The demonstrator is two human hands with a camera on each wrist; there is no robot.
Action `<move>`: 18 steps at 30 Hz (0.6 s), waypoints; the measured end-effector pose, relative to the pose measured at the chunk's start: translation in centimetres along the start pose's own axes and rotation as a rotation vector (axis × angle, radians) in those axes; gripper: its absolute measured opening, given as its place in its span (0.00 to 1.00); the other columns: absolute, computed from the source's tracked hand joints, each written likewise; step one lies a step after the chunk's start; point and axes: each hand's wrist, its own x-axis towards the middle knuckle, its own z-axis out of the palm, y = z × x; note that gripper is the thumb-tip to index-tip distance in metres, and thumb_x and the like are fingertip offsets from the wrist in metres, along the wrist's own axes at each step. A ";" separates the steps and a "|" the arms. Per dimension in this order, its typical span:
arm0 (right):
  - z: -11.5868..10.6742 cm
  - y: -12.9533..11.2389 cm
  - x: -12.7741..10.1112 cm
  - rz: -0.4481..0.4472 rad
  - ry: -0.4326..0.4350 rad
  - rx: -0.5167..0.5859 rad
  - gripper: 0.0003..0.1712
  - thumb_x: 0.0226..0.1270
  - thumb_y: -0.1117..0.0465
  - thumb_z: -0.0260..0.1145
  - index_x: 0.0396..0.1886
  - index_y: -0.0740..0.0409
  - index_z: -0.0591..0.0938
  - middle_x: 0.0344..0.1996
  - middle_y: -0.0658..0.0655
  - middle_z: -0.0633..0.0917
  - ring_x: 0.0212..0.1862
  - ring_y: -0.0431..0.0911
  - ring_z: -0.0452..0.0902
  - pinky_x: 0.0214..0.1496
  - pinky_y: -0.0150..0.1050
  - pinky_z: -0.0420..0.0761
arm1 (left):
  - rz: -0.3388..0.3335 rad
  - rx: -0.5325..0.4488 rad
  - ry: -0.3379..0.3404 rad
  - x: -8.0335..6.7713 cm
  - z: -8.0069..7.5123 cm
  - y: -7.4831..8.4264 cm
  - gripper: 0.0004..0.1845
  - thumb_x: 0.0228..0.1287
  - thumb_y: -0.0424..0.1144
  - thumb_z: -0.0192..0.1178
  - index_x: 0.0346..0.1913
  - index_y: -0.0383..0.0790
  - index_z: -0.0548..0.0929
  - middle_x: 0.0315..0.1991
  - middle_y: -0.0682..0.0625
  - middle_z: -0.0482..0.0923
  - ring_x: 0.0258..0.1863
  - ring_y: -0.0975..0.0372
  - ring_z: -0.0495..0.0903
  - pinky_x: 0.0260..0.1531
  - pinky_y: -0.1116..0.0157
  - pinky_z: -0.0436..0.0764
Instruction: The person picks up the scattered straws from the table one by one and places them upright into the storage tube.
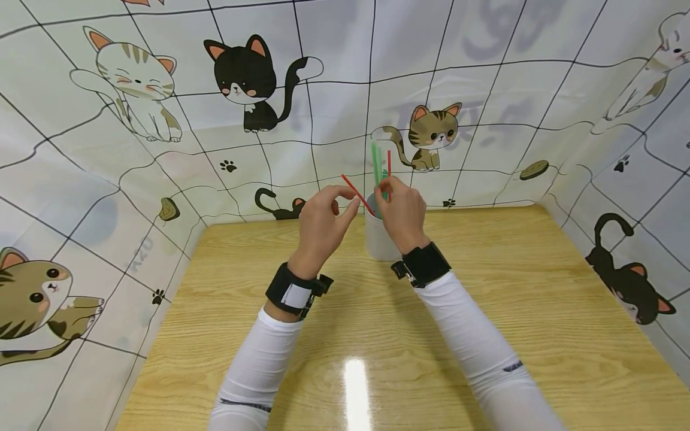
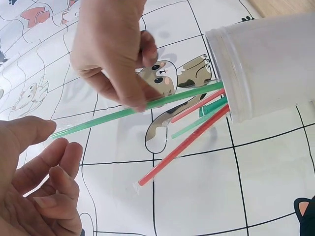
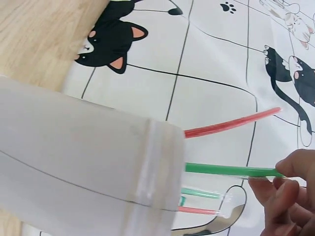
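Observation:
A whitish cup [image 1: 380, 239] stands on the table near the back wall, with several red and green straws in clear wrappers sticking out. My right hand [image 1: 401, 209] is over the rim, its thumb and fingertips pinching a green straw [image 3: 231, 170]. To the left of the cup is my left hand [image 1: 326, 221], thumb and forefinger close together. In the head view its fingertips overlap a leaning red straw [image 1: 350, 185], whose end stands free in the right wrist view. A shorter red straw [image 2: 197, 105] and light green straw [image 2: 192, 125] poke out beside them.
The wooden table [image 1: 345, 311] meets a white cloth wall [image 1: 334, 120] with a grid and cartoon cats close behind the cup. Cloth walls also rise at both sides. Both wrists carry black straps [image 1: 426, 265] with small cameras.

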 end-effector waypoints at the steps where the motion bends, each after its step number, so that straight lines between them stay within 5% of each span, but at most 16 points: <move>1: 0.1 0.2 -0.1 0.009 -0.014 -0.007 0.10 0.74 0.59 0.63 0.42 0.60 0.85 0.32 0.62 0.89 0.19 0.52 0.73 0.22 0.39 0.62 | -0.001 0.001 -0.001 0.0 0.0 0.0 0.10 0.70 0.41 0.65 0.46 0.38 0.88 0.40 0.44 0.87 0.23 0.57 0.72 0.24 0.68 0.61; 18: 1.3 1.9 -0.4 0.145 -0.191 -0.083 0.11 0.73 0.56 0.64 0.40 0.58 0.87 0.33 0.58 0.89 0.28 0.53 0.82 0.27 0.45 0.74 | -0.005 0.013 -0.009 -0.5 0.2 -0.6 0.11 0.70 0.41 0.65 0.47 0.39 0.88 0.40 0.45 0.87 0.23 0.57 0.72 0.23 0.68 0.60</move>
